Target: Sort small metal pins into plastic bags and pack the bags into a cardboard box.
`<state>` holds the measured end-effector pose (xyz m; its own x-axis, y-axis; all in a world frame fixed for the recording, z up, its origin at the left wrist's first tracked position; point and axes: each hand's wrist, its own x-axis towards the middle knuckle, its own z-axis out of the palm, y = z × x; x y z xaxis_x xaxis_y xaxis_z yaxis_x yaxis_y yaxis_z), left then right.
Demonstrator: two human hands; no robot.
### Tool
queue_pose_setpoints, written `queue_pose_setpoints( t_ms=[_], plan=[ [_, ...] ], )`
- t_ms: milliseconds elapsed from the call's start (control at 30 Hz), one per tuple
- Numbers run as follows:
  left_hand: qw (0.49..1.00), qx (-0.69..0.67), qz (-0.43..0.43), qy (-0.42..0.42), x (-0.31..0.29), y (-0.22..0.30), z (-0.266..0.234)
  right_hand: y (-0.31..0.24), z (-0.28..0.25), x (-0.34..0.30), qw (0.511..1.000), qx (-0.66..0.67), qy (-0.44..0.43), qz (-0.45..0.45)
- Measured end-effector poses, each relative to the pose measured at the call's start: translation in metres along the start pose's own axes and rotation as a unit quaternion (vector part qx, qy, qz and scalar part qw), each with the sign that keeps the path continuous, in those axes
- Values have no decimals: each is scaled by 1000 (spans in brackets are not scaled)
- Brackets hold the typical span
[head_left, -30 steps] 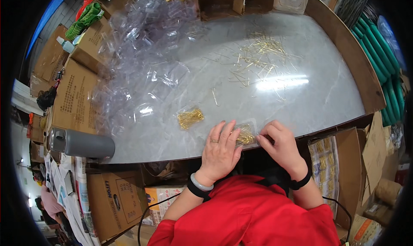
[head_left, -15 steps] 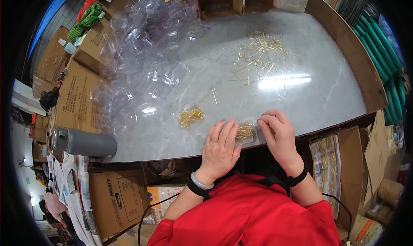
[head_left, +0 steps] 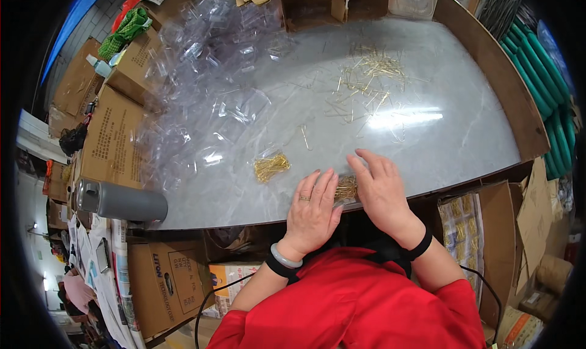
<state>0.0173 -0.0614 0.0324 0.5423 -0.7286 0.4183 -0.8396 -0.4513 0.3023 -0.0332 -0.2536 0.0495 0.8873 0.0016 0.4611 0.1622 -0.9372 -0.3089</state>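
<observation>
Between my hands, at the table's near edge, lies a bundle of gold wire hooks [head_left: 346, 189] in what looks like a clear plastic pack. My left hand [head_left: 312, 205] rests flat against its left side, fingers stretched out. On the other side, my right hand [head_left: 383, 193] has its fingers extended over the pack's right end, hiding that part; whether it presses on the pack I cannot tell. A second clear pack of gold hooks [head_left: 271, 167] lies a little left of my left hand. Farther off, a single loose hook [head_left: 305, 137] sits on the grey tabletop [head_left: 232, 199].
Loose gold hooks [head_left: 375, 71] are scattered at the far right. Many clear plastic boxes [head_left: 207, 86] heap up along the left. A grey bottle [head_left: 125, 200] lies at the left edge. Cardboard [head_left: 497, 68] walls the right side, and an open carton [head_left: 464, 239] with hook packs stands below.
My right hand has gone from a pinch at the pack's right edge to stretched fingers, shifting left over that end. My left hand has stayed in place.
</observation>
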Motion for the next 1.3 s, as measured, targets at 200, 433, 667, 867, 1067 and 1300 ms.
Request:
queue_pose_setpoints(
  t_ms=[200, 433, 667, 867, 1067, 1300],
  plan=[
    [1000, 7, -10, -16, 3, 3, -4, -8, -4, 8, 996, -54, -17, -74],
    [996, -53, -2, 77, 2, -2, -1, 12, -5, 21, 995, 100, -22, 7],
    [985, -91, -134, 52, -3, -2, 0, -6, -19, -16, 937, 220, -17, 271],
    [992, -84, -71, 60, 5, 12, 6, -34, -13, -37, 942, 250, 10, 223],
    [996, -66, -41, 33, 10, 10, 7, 2, -16, -1, 954, 163, 94, 234],
    [998, -44, -34, 23, 11, 10, 9, 17, 0, 14, 946, 238, 36, 219]
  ],
)
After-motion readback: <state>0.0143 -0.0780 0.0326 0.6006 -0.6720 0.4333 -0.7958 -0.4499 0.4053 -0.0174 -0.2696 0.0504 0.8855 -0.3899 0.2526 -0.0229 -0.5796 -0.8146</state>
